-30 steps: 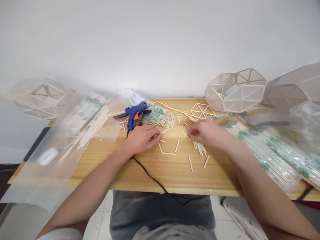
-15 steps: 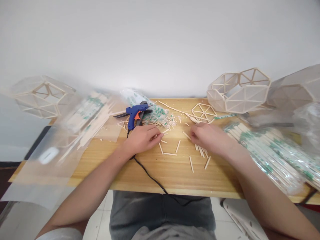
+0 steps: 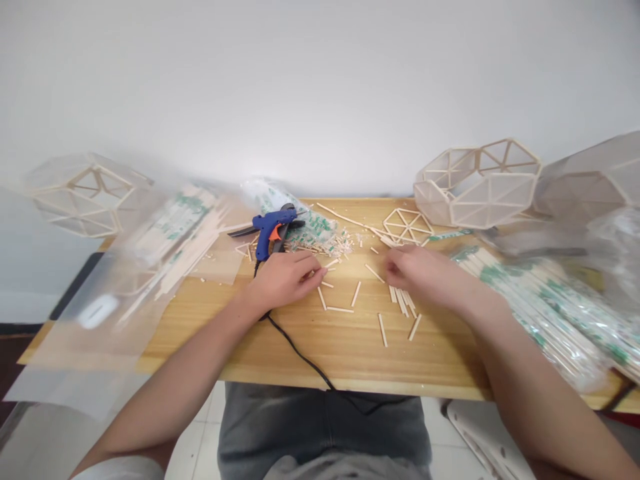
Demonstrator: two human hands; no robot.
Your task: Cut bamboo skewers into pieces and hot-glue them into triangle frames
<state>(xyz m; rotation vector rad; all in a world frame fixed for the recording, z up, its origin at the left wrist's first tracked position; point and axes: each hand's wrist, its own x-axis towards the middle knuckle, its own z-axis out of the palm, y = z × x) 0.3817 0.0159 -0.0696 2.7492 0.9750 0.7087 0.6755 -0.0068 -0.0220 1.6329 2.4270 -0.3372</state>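
Observation:
My left hand (image 3: 286, 277) rests on the wooden table (image 3: 310, 340), fingers curled and pinched around a short wooden stick piece near its fingertips. My right hand (image 3: 420, 275) lies just right of it, fingers bent down over a small bundle of cut sticks (image 3: 403, 300); what it grips, if anything, is hidden under the fingers. Loose cut sticks (image 3: 354, 293) lie scattered between and below both hands. A blue hot glue gun (image 3: 270, 230) sits just behind my left hand, with its black cord (image 3: 300, 353) running past my wrist to the table's front edge.
A flat hexagonal stick frame (image 3: 406, 225) lies behind my right hand. Finished geodesic stick shells stand at back right (image 3: 477, 183) and far left (image 3: 85, 193). Bags of wrapped chopsticks lie at the right (image 3: 545, 300) and left (image 3: 175, 233). Stick offcuts (image 3: 330, 243) are heaped by the glue gun.
My right hand has shifted slightly right and toward me over the stick bundle. My left hand has stayed put.

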